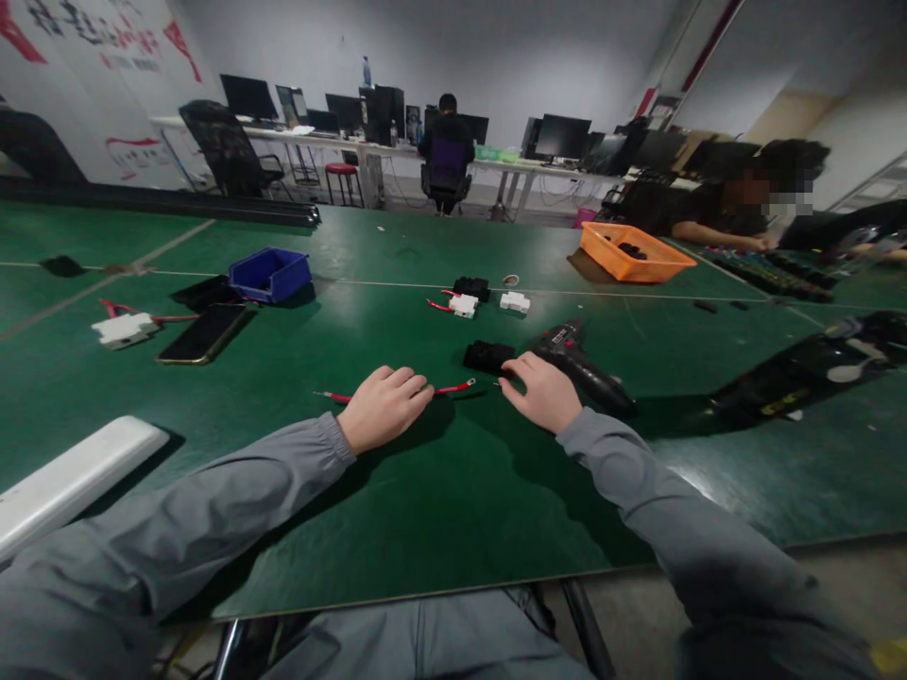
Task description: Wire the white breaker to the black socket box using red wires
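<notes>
My left hand (386, 406) is closed over a short red cable (453, 388) above the green table. A ring terminal shows at the cable's right end, and a thin metal tip sticks out on the left. My right hand (539, 389) pinches a tiny metallic piece, too small to make out, right of the ring terminal. Just behind those fingers lies a black block (487, 356). A black cordless screwdriver (585, 368) rests beside my right hand. Farther back are a white module (464, 305) with red wire, a second white module (515, 302) and another black block (473, 287).
A blue bin (270, 276), a phone (205, 333) and a wired white module (126, 330) lie to the left, with a long white case (77, 477) nearer. On the right are an orange basket (634, 255) and a black cylindrical object (800, 373). A person works beyond.
</notes>
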The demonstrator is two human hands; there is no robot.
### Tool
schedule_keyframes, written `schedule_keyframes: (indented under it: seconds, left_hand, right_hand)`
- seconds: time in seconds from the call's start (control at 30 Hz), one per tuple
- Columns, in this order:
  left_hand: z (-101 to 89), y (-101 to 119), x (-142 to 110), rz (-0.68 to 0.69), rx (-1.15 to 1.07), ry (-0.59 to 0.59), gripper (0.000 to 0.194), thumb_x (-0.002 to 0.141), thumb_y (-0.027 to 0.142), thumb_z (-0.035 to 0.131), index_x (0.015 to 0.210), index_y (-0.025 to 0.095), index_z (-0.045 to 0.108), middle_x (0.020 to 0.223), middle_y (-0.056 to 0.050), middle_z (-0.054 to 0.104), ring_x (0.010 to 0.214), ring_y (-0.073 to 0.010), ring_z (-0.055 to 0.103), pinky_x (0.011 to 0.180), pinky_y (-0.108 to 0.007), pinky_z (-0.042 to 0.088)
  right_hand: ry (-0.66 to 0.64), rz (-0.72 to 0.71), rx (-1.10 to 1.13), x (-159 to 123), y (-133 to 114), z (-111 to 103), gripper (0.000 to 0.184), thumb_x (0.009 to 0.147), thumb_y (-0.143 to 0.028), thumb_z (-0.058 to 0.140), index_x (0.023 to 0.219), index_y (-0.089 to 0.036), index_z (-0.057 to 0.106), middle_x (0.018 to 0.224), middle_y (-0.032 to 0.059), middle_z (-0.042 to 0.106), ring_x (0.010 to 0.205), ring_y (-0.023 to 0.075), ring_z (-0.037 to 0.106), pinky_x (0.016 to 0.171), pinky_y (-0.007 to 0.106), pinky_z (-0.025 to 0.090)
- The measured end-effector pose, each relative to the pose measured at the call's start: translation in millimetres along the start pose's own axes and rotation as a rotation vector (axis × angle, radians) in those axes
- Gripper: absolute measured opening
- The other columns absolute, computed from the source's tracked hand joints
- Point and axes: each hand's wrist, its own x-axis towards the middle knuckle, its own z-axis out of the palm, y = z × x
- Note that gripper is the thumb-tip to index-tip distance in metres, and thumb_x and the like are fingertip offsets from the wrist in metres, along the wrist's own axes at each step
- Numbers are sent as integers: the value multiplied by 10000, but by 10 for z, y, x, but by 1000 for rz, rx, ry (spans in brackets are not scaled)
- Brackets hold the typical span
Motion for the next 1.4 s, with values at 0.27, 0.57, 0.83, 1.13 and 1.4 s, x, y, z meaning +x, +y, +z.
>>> schedule_keyframes:
  seconds: [0.27, 0.57, 0.83, 1.13, 1.4]
  left_hand:
    - [15, 11, 4, -12, -3, 13, 171, 973, 211, 469, 1034, 189, 627, 1004, -70, 672, 917, -204, 574, 688, -356, 360]
    - [15, 16, 7, -15, 1, -17, 153, 960, 200, 500, 1054, 186, 620, 1048, -61, 670, 940, -208, 568, 702, -354, 361]
    - [24, 20, 0, -21, 1, -19, 161, 953, 201, 518, 1081, 203, 614, 1057, -58, 667, 943, -210, 567, 696, -355, 352]
    - [13, 13, 0, -16, 9, -30, 169, 949, 187, 513, 1086, 207, 610, 1044, -60, 661, 945, -209, 565, 704, -354, 354]
    - [26, 10, -11, -16, 16, -19, 173, 942, 198, 526, 1092, 209, 612, 1033, -69, 660, 932, -209, 562, 696, -345, 351]
  right_hand:
    - [-188, 7, -46, -41, 140, 59, 122, 916, -287, 546, 900, -188, 616, 948, 61, 625, 812, 182, 605, 677, 275, 405]
    - [-119, 223, -184, -76, 330, 101, 350, 898, -310, 543, 1221, -174, 561, 1137, 114, 613, 881, 230, 645, 652, 295, 449]
    - [-87, 53, -10, -71, 363, 180, 349, 927, -396, 553, 1198, -186, 619, 1220, 128, 551, 976, 252, 634, 850, 364, 533]
    - [54, -1, 117, -45, 318, 179, 282, 911, -384, 592, 1079, -158, 592, 1266, 175, 544, 1142, 303, 579, 972, 432, 493]
    - [245, 196, 210, -36, 301, 113, 339, 994, -475, 428, 996, -195, 619, 913, 86, 695, 814, 237, 658, 733, 321, 474]
